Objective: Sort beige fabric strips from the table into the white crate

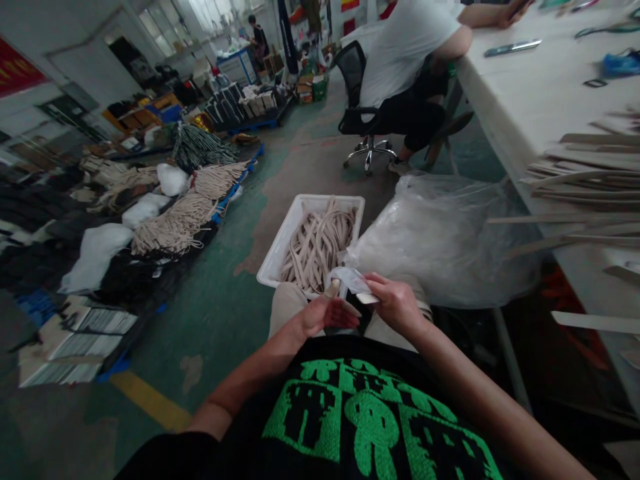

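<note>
Over my lap, my right hand (400, 305) is closed, thumb and fingers pinching a thin, whitish, partly see-through strip (350, 277). The strip arcs leftwards from those fingers; whether it is plastic or cloth I cannot make out. A flat pale end sticks out below the right fingertips. My left hand (327, 315) is open, palm turned inward, its thumb raised close to the strip's left end. Whether the thumb touches it is unclear. Just beyond both hands, a white plastic bin (273, 263) on the floor holds a tangle of beige straps (320, 240).
To the right, a large clear plastic bag (440, 233) lies against the white worktable (500, 100), where beige strips (585, 167) overhang the edge. A seated person (410, 60) works there on a black office chair (353, 73). Pallets with bundled straps (173, 223) line the left.
</note>
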Tool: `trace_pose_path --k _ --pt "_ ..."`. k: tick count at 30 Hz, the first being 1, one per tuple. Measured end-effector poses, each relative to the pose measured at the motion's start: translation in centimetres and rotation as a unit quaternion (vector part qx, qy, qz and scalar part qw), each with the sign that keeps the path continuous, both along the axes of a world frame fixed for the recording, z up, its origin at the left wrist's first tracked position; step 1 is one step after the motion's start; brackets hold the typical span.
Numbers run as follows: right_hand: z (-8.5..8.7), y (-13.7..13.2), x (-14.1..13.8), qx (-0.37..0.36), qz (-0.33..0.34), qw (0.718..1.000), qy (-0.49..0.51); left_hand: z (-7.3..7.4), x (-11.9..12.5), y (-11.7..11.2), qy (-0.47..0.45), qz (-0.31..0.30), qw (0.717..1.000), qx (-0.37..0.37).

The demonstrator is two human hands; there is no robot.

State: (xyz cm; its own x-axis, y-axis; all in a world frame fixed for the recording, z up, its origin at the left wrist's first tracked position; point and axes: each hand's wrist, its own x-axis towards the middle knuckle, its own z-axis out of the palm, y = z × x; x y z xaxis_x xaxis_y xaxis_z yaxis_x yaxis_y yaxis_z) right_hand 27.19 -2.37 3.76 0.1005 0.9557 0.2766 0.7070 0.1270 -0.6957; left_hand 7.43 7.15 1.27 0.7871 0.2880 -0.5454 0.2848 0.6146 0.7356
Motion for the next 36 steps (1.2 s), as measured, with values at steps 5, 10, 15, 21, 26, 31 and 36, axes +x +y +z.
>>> trace_pose_path --k 5,10,15,21,26,31,36 --pt "0.1 -0.6 -0.4 0.040 0.021 0.996 0.077 -0.2 1.6 -1.3 -0.060 -0.003 0.980 -0.189" --pt "0.6 -1.4 -0.9 0.027 0.022 0.990 0.137 -0.7 2.9 -1.4 -0.088 0.106 0.978 -0.160" --pt "-0.5 -2.4 -1.5 -0.021 0.086 0.989 0.115 0.4 3.1 1.8 -0.064 0.233 0.970 -0.031" --pt "-4.0 -3.0 0.1 -0.148 0.078 0.954 0.251 3.2 1.6 5.5 -0.057 0.197 0.968 0.143" --pt "-3.8 -1.5 2.4 -0.118 -0.172 0.923 0.323 4.2 1.6 5.1 0.000 0.081 0.917 0.391" --pt "-1.4 0.7 2.5 -0.144 -0.092 0.931 0.322 4.9 2.6 4.6 -0.003 0.007 0.844 0.536" --pt "-1.4 2.6 1.0 -0.191 0.029 0.924 0.329 5.9 3.8 4.9 -0.064 -0.037 0.824 0.562"
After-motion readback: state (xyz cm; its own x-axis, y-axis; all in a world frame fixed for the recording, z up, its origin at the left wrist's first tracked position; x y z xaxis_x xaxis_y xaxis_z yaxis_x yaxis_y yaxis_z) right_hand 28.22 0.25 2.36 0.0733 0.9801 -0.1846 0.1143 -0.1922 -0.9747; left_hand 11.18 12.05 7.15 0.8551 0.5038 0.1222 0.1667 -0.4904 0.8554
